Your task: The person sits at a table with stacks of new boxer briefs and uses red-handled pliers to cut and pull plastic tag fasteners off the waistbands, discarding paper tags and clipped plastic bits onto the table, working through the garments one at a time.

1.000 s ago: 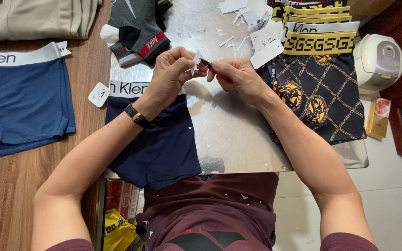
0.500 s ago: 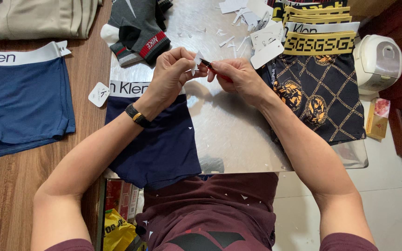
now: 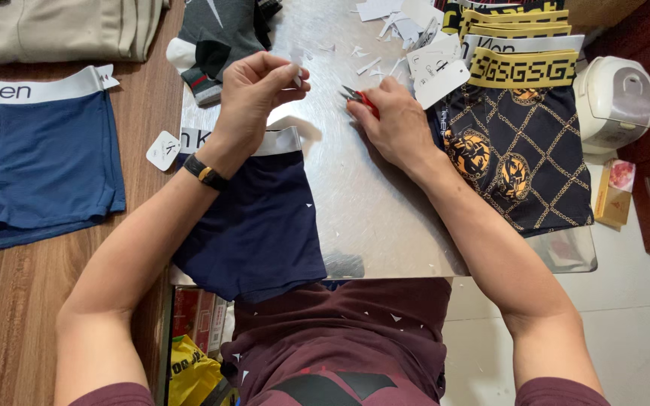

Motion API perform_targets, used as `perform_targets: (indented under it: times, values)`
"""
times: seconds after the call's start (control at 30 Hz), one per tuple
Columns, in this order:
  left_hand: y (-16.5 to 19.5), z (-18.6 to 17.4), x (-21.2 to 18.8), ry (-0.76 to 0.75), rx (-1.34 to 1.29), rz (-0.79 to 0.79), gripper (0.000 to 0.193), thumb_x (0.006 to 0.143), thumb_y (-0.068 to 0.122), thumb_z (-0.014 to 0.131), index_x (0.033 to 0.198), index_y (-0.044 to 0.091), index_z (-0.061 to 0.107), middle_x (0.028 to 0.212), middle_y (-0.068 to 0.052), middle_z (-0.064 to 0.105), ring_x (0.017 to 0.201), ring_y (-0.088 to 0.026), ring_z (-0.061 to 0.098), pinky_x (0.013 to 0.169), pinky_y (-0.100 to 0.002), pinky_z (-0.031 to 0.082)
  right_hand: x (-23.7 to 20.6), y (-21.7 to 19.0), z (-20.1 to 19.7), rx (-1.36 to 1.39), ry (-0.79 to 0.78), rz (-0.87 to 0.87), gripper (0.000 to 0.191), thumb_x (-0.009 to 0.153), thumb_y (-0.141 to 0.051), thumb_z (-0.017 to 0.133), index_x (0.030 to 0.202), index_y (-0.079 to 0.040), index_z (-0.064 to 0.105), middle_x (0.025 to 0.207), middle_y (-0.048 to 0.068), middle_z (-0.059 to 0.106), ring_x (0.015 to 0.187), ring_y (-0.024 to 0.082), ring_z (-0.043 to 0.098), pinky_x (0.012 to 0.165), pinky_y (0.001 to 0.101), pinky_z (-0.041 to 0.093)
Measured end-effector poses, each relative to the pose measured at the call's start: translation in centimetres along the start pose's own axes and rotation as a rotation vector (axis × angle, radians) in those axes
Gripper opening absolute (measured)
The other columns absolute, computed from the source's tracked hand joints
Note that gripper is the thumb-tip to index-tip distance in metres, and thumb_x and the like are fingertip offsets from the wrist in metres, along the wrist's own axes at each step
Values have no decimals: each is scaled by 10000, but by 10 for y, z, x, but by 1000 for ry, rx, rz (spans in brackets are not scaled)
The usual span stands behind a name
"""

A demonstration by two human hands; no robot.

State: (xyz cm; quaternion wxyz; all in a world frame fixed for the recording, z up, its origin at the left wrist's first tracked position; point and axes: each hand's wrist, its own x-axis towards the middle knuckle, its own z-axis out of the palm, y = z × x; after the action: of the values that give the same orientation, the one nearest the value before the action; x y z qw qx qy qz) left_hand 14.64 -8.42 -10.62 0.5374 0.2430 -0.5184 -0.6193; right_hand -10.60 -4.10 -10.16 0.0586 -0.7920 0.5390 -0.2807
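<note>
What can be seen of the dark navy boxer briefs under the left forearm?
The navy briefs lie flat on the metal table, waistband away from the person, legs hanging slightly over the near edge. The fabric looks smooth and stretchy; the waistband is white with dark lettering. The left hand hovers above the waistband, its wrist crossing it. A white hang tag lies at the left corner.

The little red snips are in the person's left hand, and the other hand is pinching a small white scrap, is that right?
Not quite. In the head view the little red snips are in the right hand. The left hand is the one pinching the small white scrap.
</note>
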Motion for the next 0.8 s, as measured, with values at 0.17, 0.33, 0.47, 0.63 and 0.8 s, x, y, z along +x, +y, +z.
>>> perform_targets:
  times: [0.17, 0.33, 0.47, 0.63, 0.8]
  values:
    - [-1, 0, -27, 64, 245, 36, 89, 1042, 94, 647, 1023, 9, 664, 981, -98, 741, 863, -142, 743, 811, -283, 643, -8, -13, -5, 93, -81, -241, 265, 1033, -137, 600, 1228, 24, 678, 1172, 174, 589, 1101, 336, 605, 970, 420, 511]
    - [-11, 1, -57, 74, 302, -12, 104, 1052, 98, 633, 1038, -5, 633, 968, -79, 730, 873, -124, 736, 801, -259, 626, -25, -58, -11, 94, -184, -498, 446, 879, -20, 556, 1284, 162, 593, 1228, 294, 554, 1106, 428, 549, 980, 451, 472]
    - [-26, -1, -60, 86, 318, 19, 123, 1065, 103, 620, 1032, -16, 624, 968, -72, 728, 898, -111, 738, 833, -255, 635, -53, -95, -53, -377, -691, -588, 338, 903, -147, 567, 1159, 74, 560, 1139, 210, 594, 1107, 330, 597, 972, 429, 493]
    - [-31, -6, -60, 62, 336, 65, 114, 1078, 93, 616, 1048, -17, 620, 981, -69, 729, 904, -110, 744, 828, -254, 641, -70, -116, -57, 81, -660, -446, 219, 888, -142, 581, 1037, 18, 588, 1047, 168, 584, 959, 335, 623, 808, 435, 518]
    - [-29, -2, -61, 73, 304, 68, 120, 1078, 93, 618, 1045, -23, 623, 985, -69, 728, 908, -110, 746, 838, -248, 645, -80, -93, -40, 175, -605, -572, 87, 857, -150, 664, 821, -81, 625, 867, 112, 581, 857, 304, 636, 752, 422, 520]
